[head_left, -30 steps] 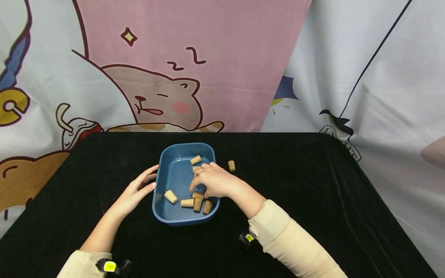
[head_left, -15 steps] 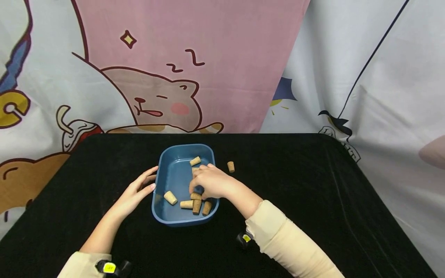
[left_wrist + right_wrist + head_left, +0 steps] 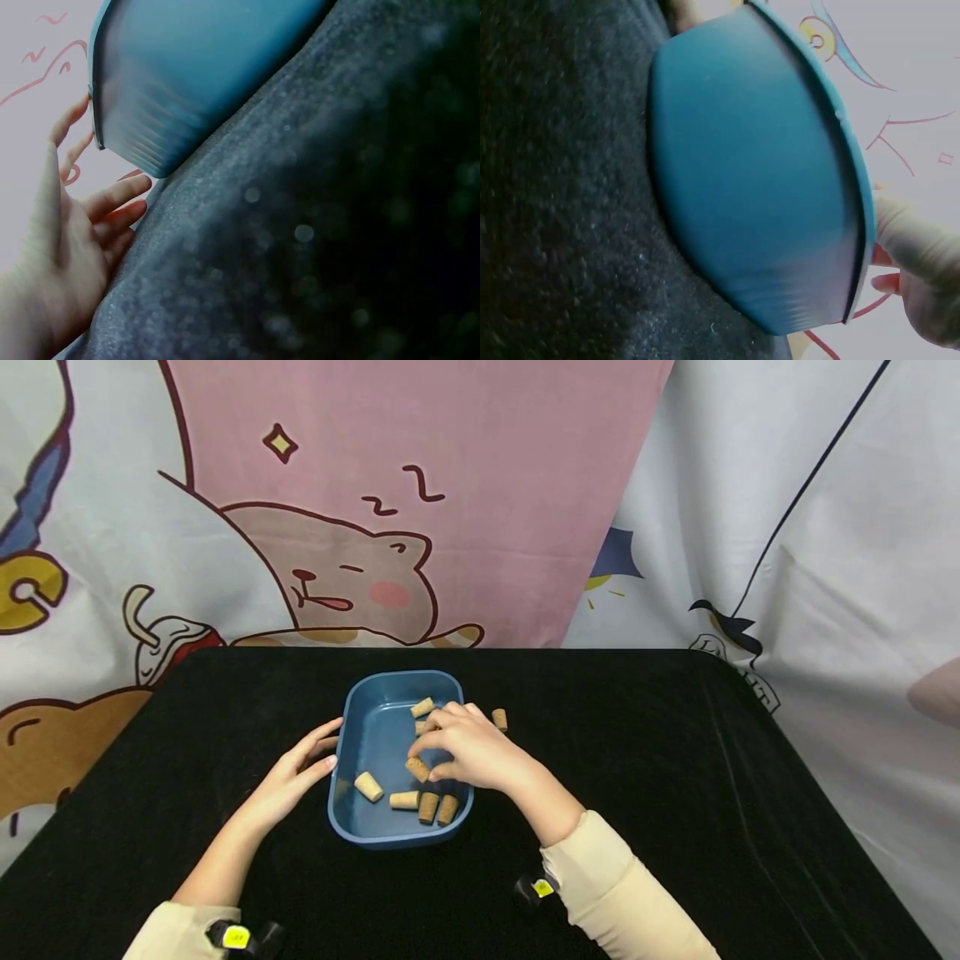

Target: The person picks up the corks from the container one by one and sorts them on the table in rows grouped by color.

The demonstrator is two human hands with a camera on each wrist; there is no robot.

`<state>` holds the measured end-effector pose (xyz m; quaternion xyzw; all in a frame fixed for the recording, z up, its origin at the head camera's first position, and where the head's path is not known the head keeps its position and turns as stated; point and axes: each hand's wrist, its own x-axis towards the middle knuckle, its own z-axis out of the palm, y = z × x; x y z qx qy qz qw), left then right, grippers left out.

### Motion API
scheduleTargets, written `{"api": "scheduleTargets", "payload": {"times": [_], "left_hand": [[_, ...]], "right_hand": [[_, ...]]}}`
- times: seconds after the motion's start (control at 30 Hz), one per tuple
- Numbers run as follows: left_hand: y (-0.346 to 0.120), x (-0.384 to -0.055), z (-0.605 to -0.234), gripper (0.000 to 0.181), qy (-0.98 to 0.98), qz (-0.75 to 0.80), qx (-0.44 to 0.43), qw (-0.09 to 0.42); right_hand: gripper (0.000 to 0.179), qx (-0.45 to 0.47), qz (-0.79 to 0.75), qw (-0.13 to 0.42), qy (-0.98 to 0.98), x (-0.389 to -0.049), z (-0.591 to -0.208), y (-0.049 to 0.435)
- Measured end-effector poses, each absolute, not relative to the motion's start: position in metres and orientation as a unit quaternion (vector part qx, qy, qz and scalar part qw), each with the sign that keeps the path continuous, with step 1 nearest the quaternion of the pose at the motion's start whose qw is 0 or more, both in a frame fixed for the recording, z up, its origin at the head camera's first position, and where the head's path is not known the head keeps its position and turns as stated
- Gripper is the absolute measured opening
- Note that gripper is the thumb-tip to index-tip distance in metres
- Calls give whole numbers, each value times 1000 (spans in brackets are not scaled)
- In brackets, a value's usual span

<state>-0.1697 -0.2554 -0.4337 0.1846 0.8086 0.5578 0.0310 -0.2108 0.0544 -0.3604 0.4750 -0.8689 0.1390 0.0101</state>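
Note:
A blue rectangular tray point(image 3: 375, 839) with raised walls holds several cork stoppers. Over its right side, my right hand point(image 3: 476, 752) pinches one cork point(image 3: 417, 769) between thumb and finger, lifted above the others. Below it in the tray lie a pale cork point(image 3: 405, 800) and two darker corks, one of them point(image 3: 447, 810) by the right wall. Another pale cork point(image 3: 368, 787) lies apart at the left. My left hand point(image 3: 288, 781) touches the tray's left wall with extended fingers. In the right wrist view, the tray wall hides the cork I hold.
Two corks lie toward the tray's far end, one point(image 3: 422, 707) in plain sight and the other partly covered by my right hand. Outside the tray, a loose cork point(image 3: 499, 719) rests on the black cloth point(image 3: 637, 760). A printed curtain point(image 3: 525, 510) hangs behind the table.
My right hand has taken hold of a cork from the near-right cluster and raised it slightly. The left hand and the tray stay in place.

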Motion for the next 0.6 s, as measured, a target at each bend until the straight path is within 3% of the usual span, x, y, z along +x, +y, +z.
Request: {"api": "scheduleTargets", "payload": {"times": [0.6], "left_hand": [[-256, -169, -434, 54, 807, 559, 187, 32]], "right_hand": [[35, 410, 234, 115, -874, -207, -341, 98]]}}
